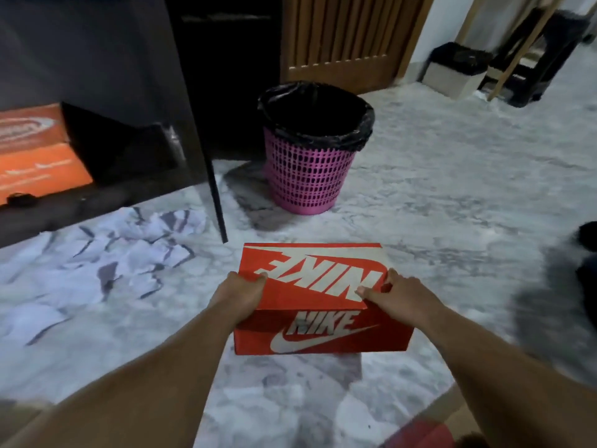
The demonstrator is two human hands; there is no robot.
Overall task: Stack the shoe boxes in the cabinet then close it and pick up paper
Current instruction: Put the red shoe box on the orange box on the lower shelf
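Note:
A red Nike shoe box [318, 305] is low over the marble floor in front of me. My left hand [240, 294] grips its left side, thumb on the lid. My right hand [395, 294] grips its right side, fingers curled over the lid edge. At the left stands the dark cabinet [97, 59], its door [206, 124] swung open. An orange shoe box [35, 150] lies inside on the bottom shelf. Crumpled white paper [106, 257] is spread on the floor in front of the cabinet, left of the box.
A pink basket bin [311, 163] with a black liner stands beyond the box, right of the cabinet door. A wooden door [349, 37] is behind it. A white box and dark stool [484, 66] sit far right. A dark object [588, 250] lies at the right edge.

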